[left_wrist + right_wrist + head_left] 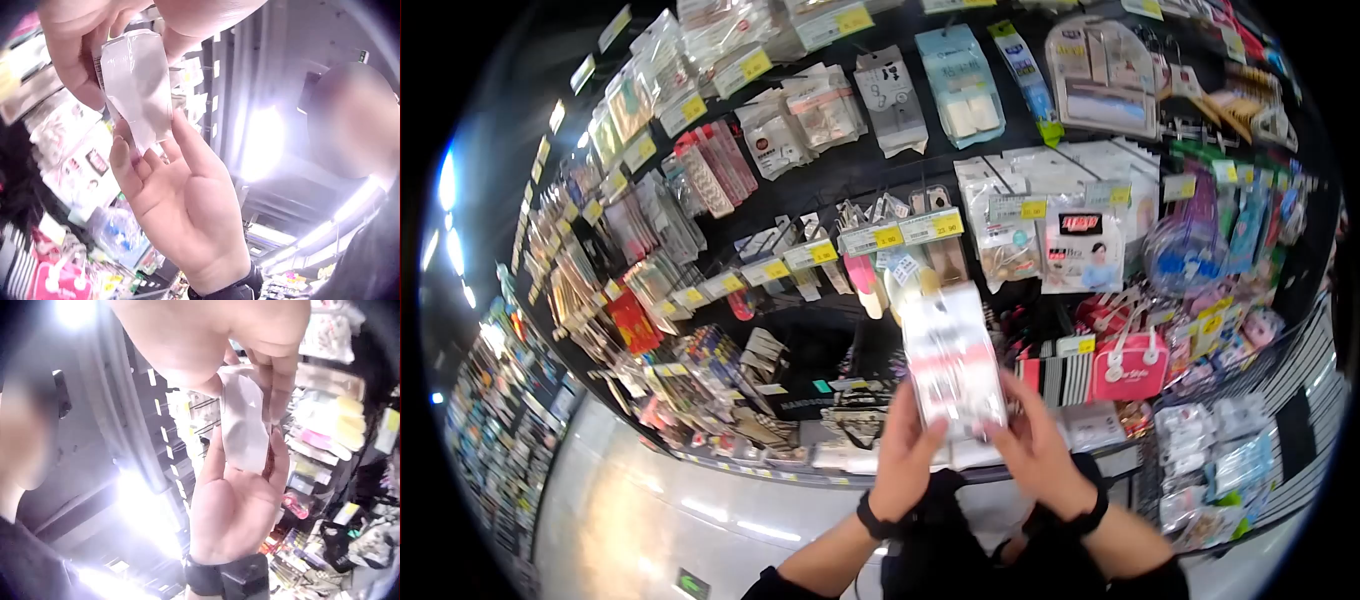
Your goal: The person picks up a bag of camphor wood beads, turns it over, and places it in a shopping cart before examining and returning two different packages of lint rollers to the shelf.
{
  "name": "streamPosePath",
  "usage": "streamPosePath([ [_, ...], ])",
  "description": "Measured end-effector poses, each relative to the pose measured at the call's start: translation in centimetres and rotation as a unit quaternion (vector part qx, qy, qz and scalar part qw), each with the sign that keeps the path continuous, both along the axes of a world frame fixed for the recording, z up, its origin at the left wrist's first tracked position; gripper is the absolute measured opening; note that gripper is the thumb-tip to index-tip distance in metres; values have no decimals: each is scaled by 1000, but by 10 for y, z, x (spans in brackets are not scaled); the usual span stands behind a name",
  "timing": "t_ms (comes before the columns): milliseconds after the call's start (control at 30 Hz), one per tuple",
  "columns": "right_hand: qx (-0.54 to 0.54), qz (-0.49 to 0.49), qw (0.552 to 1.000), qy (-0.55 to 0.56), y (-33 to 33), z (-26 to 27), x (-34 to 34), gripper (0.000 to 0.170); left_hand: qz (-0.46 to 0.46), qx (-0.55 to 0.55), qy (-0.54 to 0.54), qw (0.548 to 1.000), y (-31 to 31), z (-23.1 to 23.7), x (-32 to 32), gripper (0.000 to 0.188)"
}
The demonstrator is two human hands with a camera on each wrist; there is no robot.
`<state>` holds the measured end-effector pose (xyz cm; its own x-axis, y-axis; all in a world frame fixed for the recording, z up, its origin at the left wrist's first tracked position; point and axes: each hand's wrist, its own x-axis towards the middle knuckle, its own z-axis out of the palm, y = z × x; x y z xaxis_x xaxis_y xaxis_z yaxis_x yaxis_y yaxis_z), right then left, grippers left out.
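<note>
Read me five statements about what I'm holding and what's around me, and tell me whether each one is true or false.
1. The left hand and right hand both hold the white package. True.
2. In the head view, the pink bag is left of the black-and-white striped item. False: the bag is to its right.
3. There is a dark band on the left wrist and another on the right. True.
4. The floor sign is red. False: it is green.
5. A pink patch shows on the white package in the head view. True.
</note>
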<state>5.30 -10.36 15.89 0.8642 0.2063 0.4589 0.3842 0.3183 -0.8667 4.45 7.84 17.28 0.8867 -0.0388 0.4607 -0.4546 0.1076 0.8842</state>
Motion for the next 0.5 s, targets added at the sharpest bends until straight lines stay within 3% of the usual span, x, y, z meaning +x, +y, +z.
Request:
streamPosePath([
  [100, 27, 7, 997, -77, 34, 56, 58, 57, 49, -3, -58, 997, 25, 46, 47, 53],
  [167, -12, -50, 984, -168, 58, 81, 103, 55, 59, -63, -32, 996, 32, 89, 68, 48],
  [300, 41, -64, 967, -244, 103, 146, 161, 51, 80, -54, -144, 985, 61, 147, 120, 36],
  [367, 3, -99, 961, -258, 115, 172, 176, 52, 104, -58, -156, 981, 80, 168, 141, 39],
  [500, 40, -168, 926, -335, 142, 206, 217, 52, 65, -49, -149, 985, 98, 207, 170, 30],
])
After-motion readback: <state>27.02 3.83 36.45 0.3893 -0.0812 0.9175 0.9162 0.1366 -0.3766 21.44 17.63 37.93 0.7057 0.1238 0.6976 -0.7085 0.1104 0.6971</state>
